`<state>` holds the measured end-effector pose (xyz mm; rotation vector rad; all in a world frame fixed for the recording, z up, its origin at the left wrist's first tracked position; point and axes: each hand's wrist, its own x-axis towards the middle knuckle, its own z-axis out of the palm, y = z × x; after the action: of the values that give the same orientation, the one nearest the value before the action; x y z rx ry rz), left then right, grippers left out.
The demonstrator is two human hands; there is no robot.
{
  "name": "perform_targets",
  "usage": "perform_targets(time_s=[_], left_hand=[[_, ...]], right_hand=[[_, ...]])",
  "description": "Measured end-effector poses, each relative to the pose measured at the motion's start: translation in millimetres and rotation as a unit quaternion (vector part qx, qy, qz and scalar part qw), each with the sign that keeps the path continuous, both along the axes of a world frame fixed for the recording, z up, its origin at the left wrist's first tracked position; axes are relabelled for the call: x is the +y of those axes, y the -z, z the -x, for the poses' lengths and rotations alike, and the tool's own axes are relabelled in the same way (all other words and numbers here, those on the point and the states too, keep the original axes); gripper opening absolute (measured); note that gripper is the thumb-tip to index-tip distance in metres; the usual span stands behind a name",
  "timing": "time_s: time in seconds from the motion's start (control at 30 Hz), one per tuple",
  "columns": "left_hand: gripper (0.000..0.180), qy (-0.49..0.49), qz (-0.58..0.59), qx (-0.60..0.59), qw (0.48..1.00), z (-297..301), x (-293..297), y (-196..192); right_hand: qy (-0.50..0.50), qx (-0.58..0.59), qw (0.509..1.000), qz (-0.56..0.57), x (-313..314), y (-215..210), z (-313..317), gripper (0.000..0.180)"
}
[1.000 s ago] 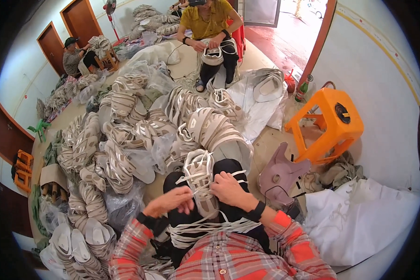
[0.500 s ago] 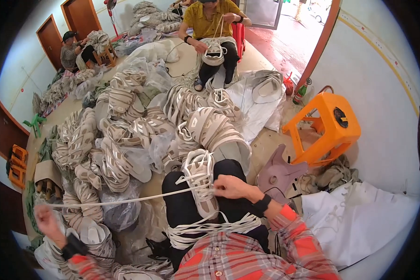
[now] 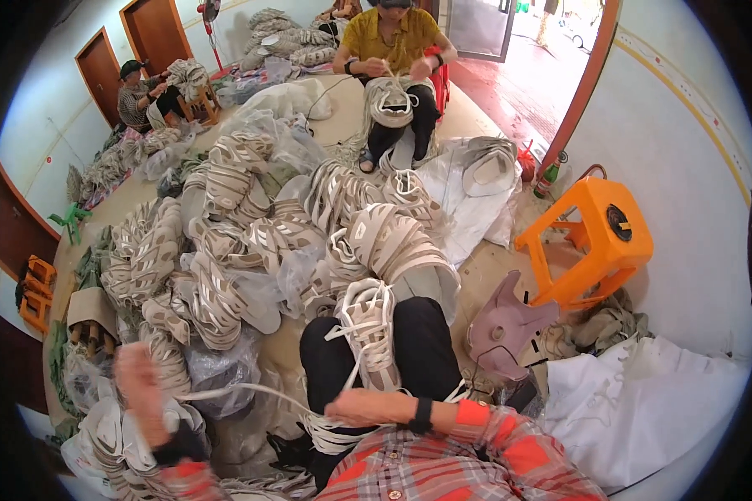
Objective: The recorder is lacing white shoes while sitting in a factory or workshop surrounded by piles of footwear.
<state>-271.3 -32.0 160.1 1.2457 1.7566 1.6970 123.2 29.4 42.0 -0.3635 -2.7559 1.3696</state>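
A beige and white shoe upper (image 3: 368, 330) rests on my lap between my knees, its white laces threaded across the front. Just below it, toward my body, my right hand (image 3: 372, 407) is closed on a white shoelace (image 3: 259, 389) that comes down from the shoe. The lace curves slackly leftward from there toward my left hand (image 3: 139, 388). That hand is raised at the lower left, smeared by motion, so its grip on the lace is unclear. A bundle of loose white laces (image 3: 330, 434) lies across my lap, partly hidden by my right hand.
Stacked shoe uppers (image 3: 217, 250) and clear plastic bags spread ahead and left. An orange stool (image 3: 593, 230), mauve plastic piece (image 3: 510, 321) and white sheet (image 3: 635, 401) are at right. A person in yellow (image 3: 397, 42) handles a shoe opposite; another person (image 3: 138, 96) sits far left.
My right hand has moved down and left from the shoe's side to my lap. My left hand has shifted right and slightly up. The taut lace now hangs slack.
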Motion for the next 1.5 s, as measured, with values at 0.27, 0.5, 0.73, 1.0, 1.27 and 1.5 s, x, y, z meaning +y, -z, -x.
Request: perform_targets(time_s=[0.27, 0.5, 0.73, 1.0, 1.27, 1.5], left_hand=[[0.015, 0.286, 0.257, -0.150, 0.911, -270, 65, 111], [0.016, 0.225, 0.214, 0.078, 0.947, -282, 84, 132], [0.015, 0.174, 0.057, 0.396, 0.900, -289, 90, 142], [0.015, 0.298, 0.374, -0.161, 0.863, -265, 105, 128], [0.019, 0.225, 0.296, 0.147, 0.917, -289, 102, 129], [0.015, 0.399, 0.422, -0.138, 0.803, -251, 70, 66]], right_hand=[[0.461, 0.031, 0.865, 0.194, 40, 9, -59, 0.025], [0.427, -0.009, 0.837, 0.343, 35, -15, -58, 0.039], [0.290, 0.186, 0.675, 0.652, 34, 7, -69, 0.048], [0.186, -0.052, 0.981, 0.003, 96, -18, -63, 0.025], [0.288, -0.018, 0.951, -0.112, 84, 21, -50, 0.015], [0.438, 0.018, 0.831, -0.342, 97, -20, -116, 0.010]])
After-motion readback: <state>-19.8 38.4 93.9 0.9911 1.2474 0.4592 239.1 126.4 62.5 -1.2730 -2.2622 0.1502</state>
